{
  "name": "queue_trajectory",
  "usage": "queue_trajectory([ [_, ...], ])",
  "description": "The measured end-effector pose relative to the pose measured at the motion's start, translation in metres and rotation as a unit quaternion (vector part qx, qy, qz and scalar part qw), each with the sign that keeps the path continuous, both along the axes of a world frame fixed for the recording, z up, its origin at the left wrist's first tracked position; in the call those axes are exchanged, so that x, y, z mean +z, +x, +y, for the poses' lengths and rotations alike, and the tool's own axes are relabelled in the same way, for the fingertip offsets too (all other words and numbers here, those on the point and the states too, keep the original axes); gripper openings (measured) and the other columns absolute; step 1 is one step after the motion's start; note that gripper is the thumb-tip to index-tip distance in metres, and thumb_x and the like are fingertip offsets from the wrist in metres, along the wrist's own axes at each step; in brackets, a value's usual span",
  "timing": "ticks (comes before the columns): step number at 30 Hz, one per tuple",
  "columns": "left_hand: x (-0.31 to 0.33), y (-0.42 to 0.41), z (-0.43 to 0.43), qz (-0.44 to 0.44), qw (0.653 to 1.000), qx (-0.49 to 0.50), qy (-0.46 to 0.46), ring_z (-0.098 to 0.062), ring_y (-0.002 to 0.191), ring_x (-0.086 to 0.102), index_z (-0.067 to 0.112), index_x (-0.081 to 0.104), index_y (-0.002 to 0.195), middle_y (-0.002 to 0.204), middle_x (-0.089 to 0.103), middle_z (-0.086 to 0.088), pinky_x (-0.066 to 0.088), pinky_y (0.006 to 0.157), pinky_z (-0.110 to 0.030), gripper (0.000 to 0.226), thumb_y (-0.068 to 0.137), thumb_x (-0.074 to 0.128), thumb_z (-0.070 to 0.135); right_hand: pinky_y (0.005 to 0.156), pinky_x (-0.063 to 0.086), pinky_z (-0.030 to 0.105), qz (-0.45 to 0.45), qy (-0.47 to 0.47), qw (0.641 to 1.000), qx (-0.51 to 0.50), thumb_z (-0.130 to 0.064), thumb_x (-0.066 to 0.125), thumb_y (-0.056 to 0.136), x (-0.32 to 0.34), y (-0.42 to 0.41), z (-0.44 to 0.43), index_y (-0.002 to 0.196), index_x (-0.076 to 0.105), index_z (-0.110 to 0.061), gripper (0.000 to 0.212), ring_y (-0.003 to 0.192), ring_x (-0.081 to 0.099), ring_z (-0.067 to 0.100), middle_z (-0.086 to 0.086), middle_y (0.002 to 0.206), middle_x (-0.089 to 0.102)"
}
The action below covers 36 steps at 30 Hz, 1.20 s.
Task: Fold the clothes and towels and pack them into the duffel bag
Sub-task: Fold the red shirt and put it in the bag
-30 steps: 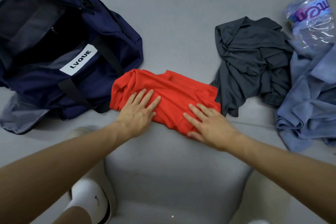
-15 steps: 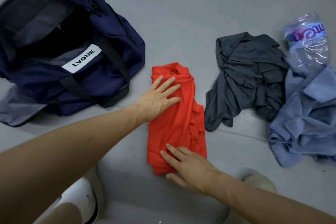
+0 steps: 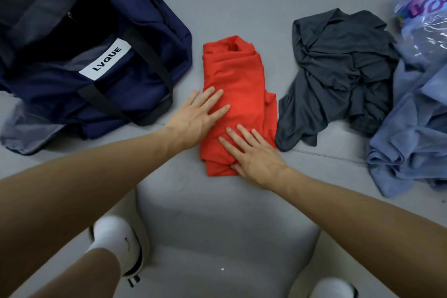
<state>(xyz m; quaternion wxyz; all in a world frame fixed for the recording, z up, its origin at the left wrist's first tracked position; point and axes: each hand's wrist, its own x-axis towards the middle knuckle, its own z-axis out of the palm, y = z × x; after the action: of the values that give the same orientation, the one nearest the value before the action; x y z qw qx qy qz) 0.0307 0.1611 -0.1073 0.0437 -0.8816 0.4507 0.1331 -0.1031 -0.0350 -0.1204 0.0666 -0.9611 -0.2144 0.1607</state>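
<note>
Pressing folded red garment [image 3: 235, 84]: left hand [image 3: 196, 118], right hand [image 3: 254, 152], fingers flat; duffel bag [image 3: 145, 19] label "LVQUE".

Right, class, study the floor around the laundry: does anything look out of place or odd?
Yes: a clear plastic bottle lies at the far right by the blue cloth, the one thing in that pile that is not laundry. The dark grey garment and the blue cloth lie in rumpled heaps.

Folded red garment [image 3: 238, 94] lies lengthwise between open navy duffel bag [image 3: 125, 84] and crumpled clothes [image 3: 338, 65].
</note>
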Motion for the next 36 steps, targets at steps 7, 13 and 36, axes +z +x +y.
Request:
queue_trajectory([
  [7, -0.01, -0.061, 0.02, 0.073, 0.983, -0.009, -0.166, -0.033, 0.121, 0.06, 0.009, 0.06, 0.135, 0.131, 0.062, -0.012, 0.043, 0.109, -0.041, 0.044, 0.097, 0.044, 0.024, 0.122, 0.024, 0.048, 0.021, 0.002, 1.0, 0.009, -0.054, 0.063, 0.089, 0.008, -0.006, -0.02, 0.157, 0.027, -0.016, 0.086, 0.152, 0.019, 0.032, 0.012, 0.164, 0.023],
  [13, -0.022, -0.069, 0.046, 0.116, 0.988, -0.03, -0.1, -0.033, 0.148, 0.03, 0.018, 0.036, 0.155, 0.16, 0.032, -0.014, 0.029, 0.119, -0.045, 0.08, 0.087, 0.073, 0.041, 0.113, 0.038, 0.046, -0.001, -0.013, 1.0, 0.021, -0.048, 0.062, 0.09, 0.002, -0.023, -0.039, 0.152, 0.04, -0.02, 0.072, 0.143, 0.039, 0.029, 0.008, 0.158, 0.039],
  [36, 0.013, -0.049, 0.014, 0.186, 0.95, 0.203, -0.147, -0.03, 0.077, 0.061, 0.024, 0.047, 0.121, 0.085, 0.065, -0.004, 0.039, 0.065, -0.034, 0.031, 0.093, 0.056, 0.034, 0.084, 0.051, 0.034, 0.196, 0.262, 0.881, -0.341, -0.052, 0.062, 0.088, 0.04, 0.012, -0.012, 0.114, 0.054, -0.04, 0.03, 0.091, 0.063, 0.016, -0.013, 0.096, 0.068],
])
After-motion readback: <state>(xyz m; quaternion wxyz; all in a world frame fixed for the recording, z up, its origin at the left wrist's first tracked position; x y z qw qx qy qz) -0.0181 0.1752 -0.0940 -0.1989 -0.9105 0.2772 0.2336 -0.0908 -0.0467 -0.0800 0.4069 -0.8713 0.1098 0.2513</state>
